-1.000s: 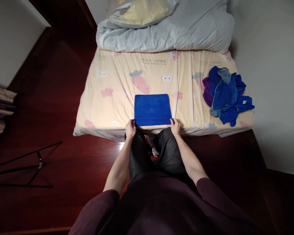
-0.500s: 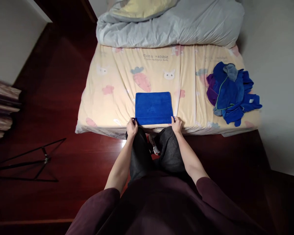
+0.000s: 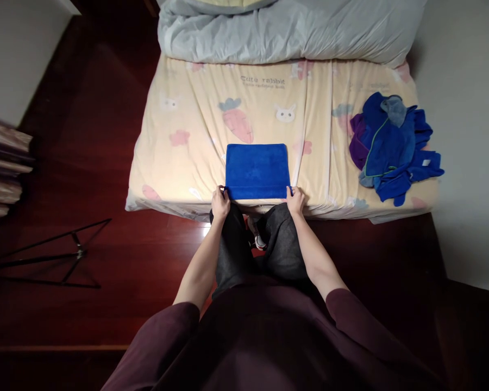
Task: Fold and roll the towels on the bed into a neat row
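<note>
A blue towel (image 3: pixel 256 167) lies flat as a neat rectangle near the front edge of the bed, with a narrow folded strip along its near side. My left hand (image 3: pixel 220 202) pinches its near left corner. At the near right corner my right hand (image 3: pixel 295 201) grips the cloth between thumb and fingers. Both hands rest close to the mattress edge, just above my knees. Off to the right sits a crumpled pile of cloths (image 3: pixel 395 146), mostly blue, with purple and grey-blue pieces among them.
The bed (image 3: pixel 179 168) wears a pale yellow sheet printed with carrots and rabbits. Across its far side lies a bunched grey quilt (image 3: pixel 248 41). Black tripod legs (image 3: pixel 79 253) stand on the dark red floor at left, near a curtain (image 3: pixel 4 168). A wall (image 3: pixel 468 163) borders the right.
The camera view has tilted slightly, so the bed and hands appear a little higher. Both hands keep their hold on the towel's near corners, and the towel looks the same.
</note>
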`<state>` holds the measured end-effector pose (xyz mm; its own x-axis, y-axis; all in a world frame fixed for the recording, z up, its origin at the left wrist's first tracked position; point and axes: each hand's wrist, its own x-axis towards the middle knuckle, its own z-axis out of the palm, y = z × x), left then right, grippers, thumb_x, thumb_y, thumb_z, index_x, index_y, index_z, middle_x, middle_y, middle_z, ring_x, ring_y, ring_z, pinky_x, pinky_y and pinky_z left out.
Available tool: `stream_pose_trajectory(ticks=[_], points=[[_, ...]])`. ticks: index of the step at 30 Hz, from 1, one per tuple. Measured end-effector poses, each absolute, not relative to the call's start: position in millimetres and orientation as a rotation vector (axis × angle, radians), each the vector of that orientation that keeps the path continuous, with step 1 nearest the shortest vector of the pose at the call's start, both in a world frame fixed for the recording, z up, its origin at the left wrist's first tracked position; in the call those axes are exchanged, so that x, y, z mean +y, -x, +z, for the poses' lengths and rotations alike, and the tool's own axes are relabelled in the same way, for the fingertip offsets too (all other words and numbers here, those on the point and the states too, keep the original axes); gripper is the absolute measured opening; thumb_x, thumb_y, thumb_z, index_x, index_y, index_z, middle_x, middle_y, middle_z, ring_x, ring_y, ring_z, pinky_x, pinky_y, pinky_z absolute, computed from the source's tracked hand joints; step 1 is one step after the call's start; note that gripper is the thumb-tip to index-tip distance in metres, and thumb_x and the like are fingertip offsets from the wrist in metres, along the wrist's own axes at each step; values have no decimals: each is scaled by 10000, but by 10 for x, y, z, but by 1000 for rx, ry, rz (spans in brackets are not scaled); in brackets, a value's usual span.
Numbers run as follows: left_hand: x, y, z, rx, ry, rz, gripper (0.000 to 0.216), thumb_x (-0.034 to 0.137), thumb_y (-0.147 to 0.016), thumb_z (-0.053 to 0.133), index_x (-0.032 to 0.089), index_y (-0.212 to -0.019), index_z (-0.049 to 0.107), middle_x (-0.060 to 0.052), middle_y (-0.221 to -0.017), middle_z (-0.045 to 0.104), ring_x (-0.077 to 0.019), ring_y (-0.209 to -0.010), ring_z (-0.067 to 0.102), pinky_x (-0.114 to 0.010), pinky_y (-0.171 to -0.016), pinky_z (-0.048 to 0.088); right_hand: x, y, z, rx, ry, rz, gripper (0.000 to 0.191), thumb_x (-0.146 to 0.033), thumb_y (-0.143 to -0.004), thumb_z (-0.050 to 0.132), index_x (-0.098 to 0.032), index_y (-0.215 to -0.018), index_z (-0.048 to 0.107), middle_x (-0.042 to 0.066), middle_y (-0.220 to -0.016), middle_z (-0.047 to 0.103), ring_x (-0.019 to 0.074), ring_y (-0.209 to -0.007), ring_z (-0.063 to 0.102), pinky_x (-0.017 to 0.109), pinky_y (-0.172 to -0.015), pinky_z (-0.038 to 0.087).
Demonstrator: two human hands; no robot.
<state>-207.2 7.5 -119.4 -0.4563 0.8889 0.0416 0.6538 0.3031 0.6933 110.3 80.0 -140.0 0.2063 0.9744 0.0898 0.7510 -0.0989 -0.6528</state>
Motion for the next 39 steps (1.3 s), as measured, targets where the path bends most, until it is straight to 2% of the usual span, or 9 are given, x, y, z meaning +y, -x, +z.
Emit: stream_pose_trajectory(ticks=[6,10,12,14,17,20,26,34,39], points=[[61,2049,-1175,2272,-1425,919,233,264,-1006,475,199,-1192,598,-181,-1174,656,-331,-1230,584,-483,-1089,453,769,-1097,-1338,-1596,1913,532,364,-471,-1046,505,-176,-995,712,114,-864,737,241,-824,697,323,-796,519],[-47,2050,-1135,2200,-1613,901,252,208,-986,488,208,-1177,653,-166,-1344,623,-310,-1350,528,-500,-1173,407,651,-1130,-1265,-1681,1742,414,329,-396,-1063,475,-171,-1170,690,159,-1156,717,269,-1107,668,391,-1005,498],[-87,2060,-1130,2051,-1755,884,292,218,-994,485,216,-1224,664,-137,-1439,608,-282,-1409,505,-494,-1213,383,604,-1135,-1239,-1828,1595,373,321,-353,-1064,466,-183,-1198,702,162,-1292,687,276,-1234,620,431,-1116,432],[-97,2072,-1134,1922,-1852,861,342,258,-990,523,213,-1301,656,-125,-1489,598,-271,-1452,486,-493,-1243,359,585,-1128,-1221,-1983,1462,414,305,-310,-1049,478,-199,-1195,722,140,-1337,687,272,-1280,604,451,-1157,397],[-55,2085,-1147,1858,-1887,796,459,302,-938,615,213,-1389,632,-123,-1514,592,-290,-1483,469,-516,-1261,339,598,-1119,-1209,-2086,1396,474,306,-270,-993,529,-195,-1214,728,124,-1360,696,274,-1311,598,469,-1167,395],[20,2087,-1170,1866,-1885,735,558,251,-858,663,229,-1415,628,-104,-1545,567,-311,-1498,451,-532,-1256,342,621,-1132,-1210,-2129,1389,465,397,-225,-907,580,-179,-1283,701,121,-1408,679,284,-1359,572,485,-1186,379],[130,2093,-1251,1913,-1829,790,605,86,-791,575,232,-1371,663,-82,-1476,633,-298,-1444,508,-511,-1228,381,700,-1142,-1264,-2124,1399,432,615,-34,-737,532,-180,-1316,679,101,-1433,668,262,-1375,574,471,-1187,386],[46,2106,-1244,1948,-1773,898,555,7,-823,449,221,-1253,727,-95,-1383,692,-258,-1372,578,-479,-1213,417,713,-1177,-1333,-2006,1421,443,564,-5,-790,473,-191,-1270,703,93,-1342,723,240,-1310,622,459,-1163,423],[-75,2159,-1210,1946,-1798,929,568,-3,-802,445,197,-1257,718,-125,-1342,699,-274,-1329,600,-467,-1207,422,595,-1191,-1292,-2016,1440,456,548,-22,-827,486,-180,-1312,685,124,-1334,713,272,-1273,622,466,-1140,434]])
